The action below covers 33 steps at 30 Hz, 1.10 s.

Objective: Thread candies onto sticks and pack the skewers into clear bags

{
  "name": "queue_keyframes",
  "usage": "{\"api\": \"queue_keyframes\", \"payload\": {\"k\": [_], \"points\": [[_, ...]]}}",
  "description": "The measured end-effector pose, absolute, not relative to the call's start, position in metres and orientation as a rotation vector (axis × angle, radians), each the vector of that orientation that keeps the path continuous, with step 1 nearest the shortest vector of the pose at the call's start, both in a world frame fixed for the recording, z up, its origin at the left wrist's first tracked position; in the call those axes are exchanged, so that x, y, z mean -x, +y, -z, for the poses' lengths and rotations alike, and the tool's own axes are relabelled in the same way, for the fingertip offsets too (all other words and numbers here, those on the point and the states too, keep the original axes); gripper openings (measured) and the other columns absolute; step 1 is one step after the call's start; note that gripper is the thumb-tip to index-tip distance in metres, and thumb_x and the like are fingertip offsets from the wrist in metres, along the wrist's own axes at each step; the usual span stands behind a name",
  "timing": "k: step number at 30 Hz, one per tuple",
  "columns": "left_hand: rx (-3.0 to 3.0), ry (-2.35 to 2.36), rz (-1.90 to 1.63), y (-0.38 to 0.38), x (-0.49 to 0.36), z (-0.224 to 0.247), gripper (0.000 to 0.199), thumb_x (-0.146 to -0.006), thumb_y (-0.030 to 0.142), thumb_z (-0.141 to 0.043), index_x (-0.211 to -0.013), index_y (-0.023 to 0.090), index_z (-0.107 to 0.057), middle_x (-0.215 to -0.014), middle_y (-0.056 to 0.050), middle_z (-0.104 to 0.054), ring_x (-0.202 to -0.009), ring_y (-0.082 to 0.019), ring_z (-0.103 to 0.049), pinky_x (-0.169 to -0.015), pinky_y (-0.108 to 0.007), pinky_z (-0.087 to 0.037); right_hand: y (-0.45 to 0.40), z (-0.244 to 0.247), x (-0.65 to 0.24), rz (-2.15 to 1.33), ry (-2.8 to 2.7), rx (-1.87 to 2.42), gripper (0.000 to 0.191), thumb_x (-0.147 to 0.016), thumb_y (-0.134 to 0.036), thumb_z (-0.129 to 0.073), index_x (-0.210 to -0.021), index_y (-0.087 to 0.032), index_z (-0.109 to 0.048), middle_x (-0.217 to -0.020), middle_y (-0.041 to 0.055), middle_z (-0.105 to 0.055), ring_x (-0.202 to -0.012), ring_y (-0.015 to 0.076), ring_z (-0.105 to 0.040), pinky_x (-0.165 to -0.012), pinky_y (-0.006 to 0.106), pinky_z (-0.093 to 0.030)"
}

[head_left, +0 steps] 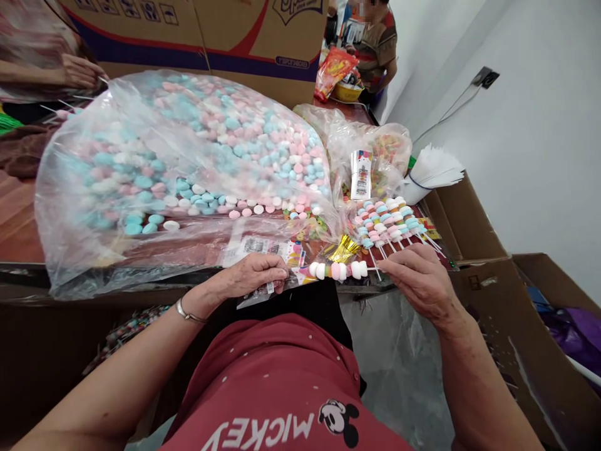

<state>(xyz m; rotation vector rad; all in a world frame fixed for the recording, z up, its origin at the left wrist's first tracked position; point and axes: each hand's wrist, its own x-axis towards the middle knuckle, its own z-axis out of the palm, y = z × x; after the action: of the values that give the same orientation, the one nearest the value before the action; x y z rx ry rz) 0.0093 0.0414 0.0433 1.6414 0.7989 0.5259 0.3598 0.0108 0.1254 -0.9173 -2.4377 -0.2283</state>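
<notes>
My left hand [263, 274] pinches a clear printed wrapper [298, 274] at the table's front edge. Just right of it, a skewer of white, pink and colored candies [335, 270] lies level, its left end at the wrapper's mouth. The fingers of my right hand [416, 275] are closed on the white stick at the skewer's right end. Behind my right hand lie several finished candy skewers [387, 220] in a row. Gold twist ties [344, 249] are between the hands, behind the skewer.
A large clear bag of pink, blue and white candies [201, 144] covers the table's left and middle. Printed labels [361, 174] and a cup of white sticks [432, 172] stand back right. Cardboard boxes [483, 219] are at right. Another person's hand [82, 71] is at far left.
</notes>
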Motion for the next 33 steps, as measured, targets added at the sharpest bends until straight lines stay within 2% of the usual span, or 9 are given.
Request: {"api": "queue_keyframes", "payload": {"k": [7, 10, 17, 28, 33], "points": [[-1.674, 0.702, -0.535, 0.042, -0.019, -0.053, 0.034, -0.093, 0.040, -0.054, -0.071, 0.017, -0.066, -0.065, -0.003, -0.070, -0.061, -0.013, -0.059, -0.061, -0.024, -0.046, 0.007, -0.140, -0.350, 0.273, -2.476, 0.889, 0.017, -0.098, -0.017, -0.050, -0.099, -0.021, -0.066, -0.081, 0.0021, -0.067, -0.074, 0.0149, -0.052, -0.071, 0.031, -0.042], [-1.609, 0.728, -0.570, 0.038, -0.025, -0.058, 0.030, -0.091, 0.038, -0.056, -0.069, 0.019, -0.065, -0.063, -0.004, -0.070, -0.058, -0.013, -0.058, -0.056, -0.024, -0.044, 0.004, -0.140, -0.344, 0.331, -2.444, 0.886, 0.017, -0.098, -0.015, -0.048, -0.098, -0.019, -0.064, -0.082, 0.0032, -0.065, -0.076, 0.0157, -0.052, -0.073, 0.031, -0.042], [-1.321, 0.784, -0.564, 0.038, -0.020, -0.055, 0.035, -0.084, 0.051, -0.062, -0.073, 0.018, -0.060, -0.063, -0.002, -0.067, -0.046, -0.009, -0.048, -0.042, -0.021, -0.036, 0.000, -0.143, -0.343, 0.395, -2.464, 0.897, 0.019, -0.098, -0.016, -0.048, -0.098, -0.021, -0.066, -0.078, 0.0024, -0.065, -0.072, 0.0156, -0.051, -0.070, 0.031, -0.039], [-1.656, 0.774, -0.489, 0.046, -0.011, -0.056, 0.029, -0.089, 0.041, -0.057, -0.075, 0.017, -0.065, -0.068, 0.000, -0.065, -0.062, -0.012, -0.055, -0.056, -0.021, -0.042, 0.008, -0.136, -0.336, 0.214, -2.543, 0.854, 0.016, -0.096, -0.016, -0.051, -0.100, -0.021, -0.066, -0.082, 0.0029, -0.065, -0.075, 0.0164, -0.052, -0.071, 0.032, -0.040], [-1.695, 0.752, -0.466, 0.047, -0.016, -0.057, 0.028, -0.089, 0.038, -0.055, -0.073, 0.017, -0.063, -0.066, 0.002, -0.058, -0.061, -0.011, -0.049, -0.056, -0.020, -0.038, 0.014, -0.132, -0.329, 0.206, -2.571, 0.847, 0.017, -0.097, -0.017, -0.049, -0.098, -0.022, -0.065, -0.081, 0.0028, -0.064, -0.075, 0.0170, -0.052, -0.069, 0.033, -0.038]]}}
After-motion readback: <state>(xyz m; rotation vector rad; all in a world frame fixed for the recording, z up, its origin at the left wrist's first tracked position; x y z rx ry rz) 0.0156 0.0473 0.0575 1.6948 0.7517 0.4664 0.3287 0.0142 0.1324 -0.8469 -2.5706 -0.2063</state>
